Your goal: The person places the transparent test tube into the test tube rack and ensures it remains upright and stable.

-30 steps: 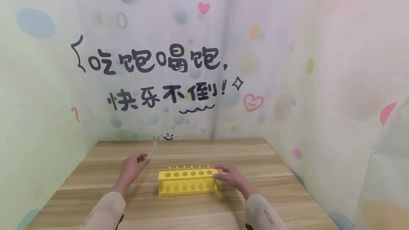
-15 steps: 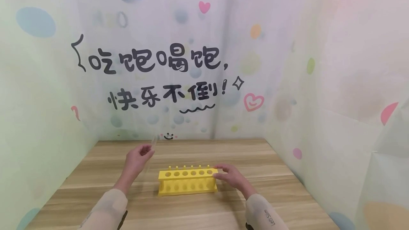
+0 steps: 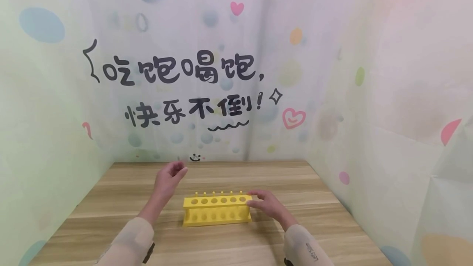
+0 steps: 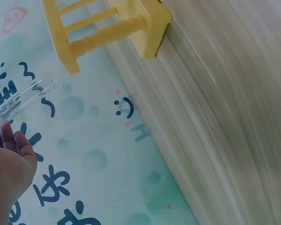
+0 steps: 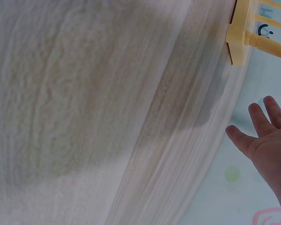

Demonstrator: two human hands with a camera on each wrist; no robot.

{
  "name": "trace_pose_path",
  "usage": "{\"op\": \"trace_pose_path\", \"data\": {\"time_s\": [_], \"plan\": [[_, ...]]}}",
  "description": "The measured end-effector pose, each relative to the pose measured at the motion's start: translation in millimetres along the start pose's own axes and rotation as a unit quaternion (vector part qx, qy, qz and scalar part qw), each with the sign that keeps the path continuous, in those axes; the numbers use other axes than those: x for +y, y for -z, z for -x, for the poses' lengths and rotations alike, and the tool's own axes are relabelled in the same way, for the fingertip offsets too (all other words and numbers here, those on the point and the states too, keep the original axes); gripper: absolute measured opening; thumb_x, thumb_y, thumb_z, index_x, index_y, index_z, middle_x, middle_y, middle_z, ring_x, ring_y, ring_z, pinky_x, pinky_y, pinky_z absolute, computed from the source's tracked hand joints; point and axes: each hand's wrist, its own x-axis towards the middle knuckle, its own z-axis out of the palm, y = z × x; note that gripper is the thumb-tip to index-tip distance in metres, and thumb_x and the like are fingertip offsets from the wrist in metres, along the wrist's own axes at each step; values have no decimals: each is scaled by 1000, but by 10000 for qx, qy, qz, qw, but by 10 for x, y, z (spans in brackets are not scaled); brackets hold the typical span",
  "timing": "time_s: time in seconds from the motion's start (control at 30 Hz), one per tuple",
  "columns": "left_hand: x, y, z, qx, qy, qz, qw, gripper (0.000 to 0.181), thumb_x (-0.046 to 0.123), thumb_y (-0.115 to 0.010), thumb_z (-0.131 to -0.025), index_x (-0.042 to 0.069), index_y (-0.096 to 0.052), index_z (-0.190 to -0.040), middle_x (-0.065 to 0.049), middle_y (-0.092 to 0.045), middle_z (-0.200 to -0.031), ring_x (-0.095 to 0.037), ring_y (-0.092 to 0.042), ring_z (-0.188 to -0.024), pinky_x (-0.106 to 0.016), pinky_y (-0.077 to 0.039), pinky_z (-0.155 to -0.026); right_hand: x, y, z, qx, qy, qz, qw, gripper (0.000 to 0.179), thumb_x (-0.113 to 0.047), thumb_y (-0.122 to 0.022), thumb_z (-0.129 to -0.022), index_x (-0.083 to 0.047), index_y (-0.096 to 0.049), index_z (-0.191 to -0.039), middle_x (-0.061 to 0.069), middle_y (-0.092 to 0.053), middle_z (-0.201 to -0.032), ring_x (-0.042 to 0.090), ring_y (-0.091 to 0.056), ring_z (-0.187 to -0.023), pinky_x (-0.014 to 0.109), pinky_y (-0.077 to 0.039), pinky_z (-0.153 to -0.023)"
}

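Note:
A clear test tube shows in the left wrist view, pinched by my left hand. Its far end points toward the yellow test tube rack but stays apart from it. In the head view the tube is barely visible. The rack stands upright on the table, with a row of round holes on top and short pegs behind. My right hand holds the rack's right end at the top plate between thumb and index finger. Its other fingers are spread in the right wrist view.
The wooden table carries the rack near its middle. A patterned curtain with black writing hangs behind the back edge. Pale side walls enclose the table at left and right.
My left hand has moved right and slightly up with the test tube, and the tube has turned so it hardly shows in the head view. The right hand and rack have stayed still.

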Motion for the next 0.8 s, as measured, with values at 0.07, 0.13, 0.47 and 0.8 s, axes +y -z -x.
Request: {"op": "trace_pose_path", "data": {"time_s": [0.07, 0.13, 0.47, 0.8], "plan": [[17, -31, 5, -25, -34, 134, 9999, 32, 19, -65, -105, -2, -63, -129, -18, -68, -120, -12, -59, -97, -14, -51, -81, 0, 1, 0, 5, -3, 3, 10000, 41, -32, -76, -96, -10, -71, -130, 19, -62, -147, 54, -49, -140, 70, -42, -112], [27, -62, 13, -49, -88, 213, 9997, 30, 17, -65, -105, -3, -63, -127, -18, -68, -118, -10, -59, -96, -14, -51, -81, -3, 2, 2, 4, -2, 6, 10000, 41, -32, -75, -96, -10, -71, -130, 20, -62, -147, 54, -49, -140, 70, -42, -112], [29, -183, 66, -198, -118, 530, 9983, 25, 10, -65, -104, -3, -63, -125, -17, -67, -114, -9, -58, -93, -14, -52, -80, -13, -5, 10, 15, 7, 11, 10000, 40, -32, -75, -96, -11, -71, -130, 19, -63, -146, 53, -49, -140, 70, -41, -112], [5, -241, 145, -403, -23, 503, 9979, 27, 13, -65, -104, -1, -62, -126, -16, -66, -116, -12, -59, -97, -14, -52, -82, -4, -4, 5, 14, 58, -50, 10000, 42, -31, -75, -96, -9, -70, -131, 21, -62, -147, 53, -49, -140, 70, -40, -113]]}}
